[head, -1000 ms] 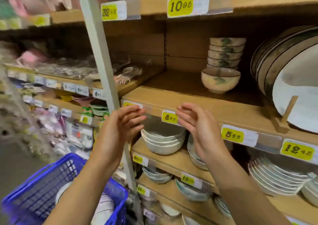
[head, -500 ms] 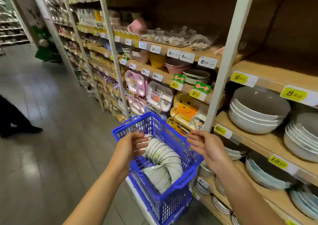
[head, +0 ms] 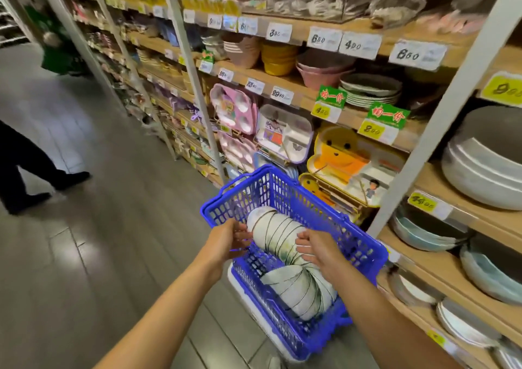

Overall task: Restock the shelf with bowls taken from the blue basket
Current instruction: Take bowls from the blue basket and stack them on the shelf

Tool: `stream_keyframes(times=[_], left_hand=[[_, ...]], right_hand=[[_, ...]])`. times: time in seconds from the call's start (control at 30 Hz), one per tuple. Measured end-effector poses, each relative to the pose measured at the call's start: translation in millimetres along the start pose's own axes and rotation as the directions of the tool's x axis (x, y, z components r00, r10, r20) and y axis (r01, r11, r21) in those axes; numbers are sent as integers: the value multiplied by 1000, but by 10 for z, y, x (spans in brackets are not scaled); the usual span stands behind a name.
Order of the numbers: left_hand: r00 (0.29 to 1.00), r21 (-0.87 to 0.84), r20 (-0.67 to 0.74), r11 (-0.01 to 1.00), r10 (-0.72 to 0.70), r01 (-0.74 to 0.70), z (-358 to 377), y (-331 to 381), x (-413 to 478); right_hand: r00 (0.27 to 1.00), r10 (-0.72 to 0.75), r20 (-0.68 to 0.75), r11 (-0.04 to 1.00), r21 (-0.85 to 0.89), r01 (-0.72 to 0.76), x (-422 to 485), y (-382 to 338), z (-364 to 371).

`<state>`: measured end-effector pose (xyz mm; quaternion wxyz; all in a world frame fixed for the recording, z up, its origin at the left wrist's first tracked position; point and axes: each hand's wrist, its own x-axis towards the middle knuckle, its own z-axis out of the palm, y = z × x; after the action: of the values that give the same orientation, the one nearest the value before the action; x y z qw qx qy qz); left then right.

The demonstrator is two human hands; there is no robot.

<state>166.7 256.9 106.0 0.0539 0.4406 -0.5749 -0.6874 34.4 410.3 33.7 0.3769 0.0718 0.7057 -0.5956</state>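
Below, blue basket (head: 364, 244) holding nested bowls (head: 278, 234), left hand (head: 226, 241), right hand (head: 320, 251) open on them

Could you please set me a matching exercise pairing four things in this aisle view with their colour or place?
Things:
1. basket
2. row of nested bowls
3. left hand
4. stacked bowls beside the pink ones

Descriptions:
A. yellow
B. blue
C. at the far end of the bowl row
D. lying on its side in the basket

Pairs: 1-B, 2-D, 3-C, 4-A

grey floor (head: 84, 255), blue basket (head: 364, 244) of bowls (head: 282, 244)
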Motion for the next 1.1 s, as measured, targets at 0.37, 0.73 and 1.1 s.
stream_keyframes(times=[0.37, 0.73, 1.1], left_hand=[[977, 393, 88, 908, -193, 144, 178, -4, 1470], [816, 858, 421, 466, -396, -216, 566, -493, 2661], [597, 924, 371, 220, -711, -313, 576, -1389, 2678]], right_hand=[[983, 82, -162, 916, -377, -138, 770, 449, 239], [945, 93, -312, 661, -690, -293, 900, 813, 463], [725, 47, -687, 573, -576, -583, 1016, 1254, 850]])
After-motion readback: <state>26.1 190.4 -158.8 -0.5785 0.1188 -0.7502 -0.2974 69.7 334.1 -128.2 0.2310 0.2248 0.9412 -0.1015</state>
